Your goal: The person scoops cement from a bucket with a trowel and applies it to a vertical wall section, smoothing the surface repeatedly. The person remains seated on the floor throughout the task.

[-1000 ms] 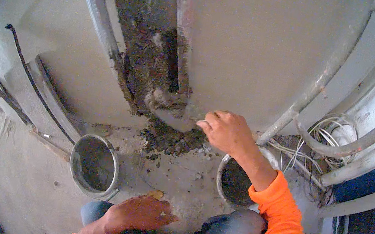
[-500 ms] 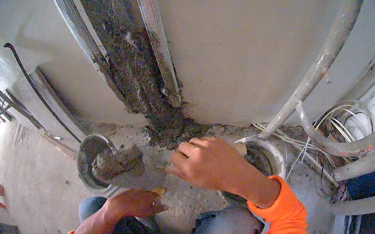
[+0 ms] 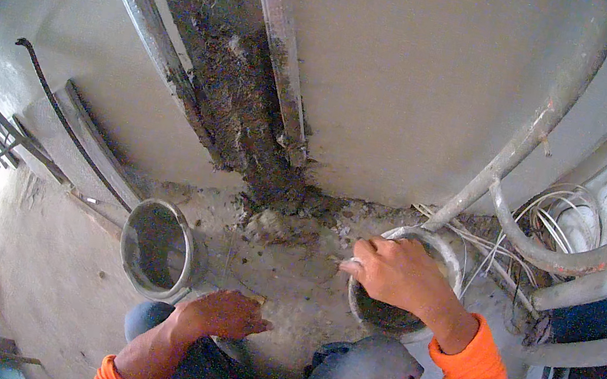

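Note:
My right hand [image 3: 402, 274] is closed over the right bucket [image 3: 459, 268], gripping what looks like a trowel; its blade is hidden. Darker contents show below the hand. My left hand [image 3: 223, 312] is low over my knees with its fingers curled. A small yellowish bit shows behind its knuckles, but I cannot make out what it holds. To the left stands another bucket [image 3: 187, 258] with dark grey material inside. Ahead, rough dark mortar [image 3: 242, 99] fills a strip of wire mesh on the wall and spills to the floor at its foot.
Two upright battens, left [image 3: 145, 10] and right [image 3: 283, 49], border the mortar strip. A bent rebar rod [image 3: 64, 109] leans at the left. A thick pipe [image 3: 526, 130] and coiled cables [image 3: 568, 214] stand at the right. My bent knee [image 3: 364, 376] is close below the right bucket.
My right hand has moved right, from the middle to above the right bucket. The mortar lump seen in front of the left bucket is gone from there. My left hand has barely moved.

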A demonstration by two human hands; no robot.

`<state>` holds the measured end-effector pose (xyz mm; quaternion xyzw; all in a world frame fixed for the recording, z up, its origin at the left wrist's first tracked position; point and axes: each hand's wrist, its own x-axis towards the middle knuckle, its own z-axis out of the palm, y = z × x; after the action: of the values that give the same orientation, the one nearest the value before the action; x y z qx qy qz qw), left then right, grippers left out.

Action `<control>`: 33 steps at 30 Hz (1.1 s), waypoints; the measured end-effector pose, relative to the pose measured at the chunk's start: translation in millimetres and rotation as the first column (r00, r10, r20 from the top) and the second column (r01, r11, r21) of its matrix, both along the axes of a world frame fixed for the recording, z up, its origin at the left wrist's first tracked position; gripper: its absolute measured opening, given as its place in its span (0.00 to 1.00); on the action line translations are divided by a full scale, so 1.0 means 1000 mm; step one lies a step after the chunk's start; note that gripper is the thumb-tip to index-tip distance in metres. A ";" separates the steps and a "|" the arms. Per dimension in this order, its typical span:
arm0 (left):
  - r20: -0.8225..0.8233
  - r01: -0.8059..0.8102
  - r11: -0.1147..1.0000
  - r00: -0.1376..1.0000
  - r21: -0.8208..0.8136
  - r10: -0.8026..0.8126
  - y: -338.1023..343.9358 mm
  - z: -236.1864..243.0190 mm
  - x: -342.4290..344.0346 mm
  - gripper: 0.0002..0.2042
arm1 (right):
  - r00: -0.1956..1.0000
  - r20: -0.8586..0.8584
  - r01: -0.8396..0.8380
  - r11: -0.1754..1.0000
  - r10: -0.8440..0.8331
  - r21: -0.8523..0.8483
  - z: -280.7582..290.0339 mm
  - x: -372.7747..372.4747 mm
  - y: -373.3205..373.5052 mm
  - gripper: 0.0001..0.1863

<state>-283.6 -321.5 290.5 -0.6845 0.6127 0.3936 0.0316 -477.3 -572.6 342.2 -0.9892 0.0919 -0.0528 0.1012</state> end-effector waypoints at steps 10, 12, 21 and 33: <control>0.032 -0.057 0.997 0.998 0.056 0.055 0.001 0.027 0.002 0.26 | 0.952 -0.038 0.307 0.947 -0.305 0.096 -0.023 -0.005 -0.002 0.20; 0.054 -0.058 0.998 0.997 0.037 0.056 0.005 0.035 0.004 0.25 | 0.931 -0.070 0.365 0.918 -0.359 0.154 -0.033 -0.024 0.000 0.21; -0.041 -0.163 0.986 0.986 0.017 0.164 0.008 0.057 0.006 0.24 | 0.696 -0.206 0.653 0.726 -0.687 -0.214 -0.124 -0.144 0.012 0.12; 0.043 -0.191 0.981 0.981 0.040 0.189 0.000 0.047 0.003 0.24 | 0.568 -0.444 0.729 0.674 -0.693 -0.120 -0.171 -0.143 0.013 0.18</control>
<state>-280.4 -321.5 337.1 -0.7465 0.5352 0.3948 0.0207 -620.6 -559.7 171.3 -0.8465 0.5045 0.1473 0.0849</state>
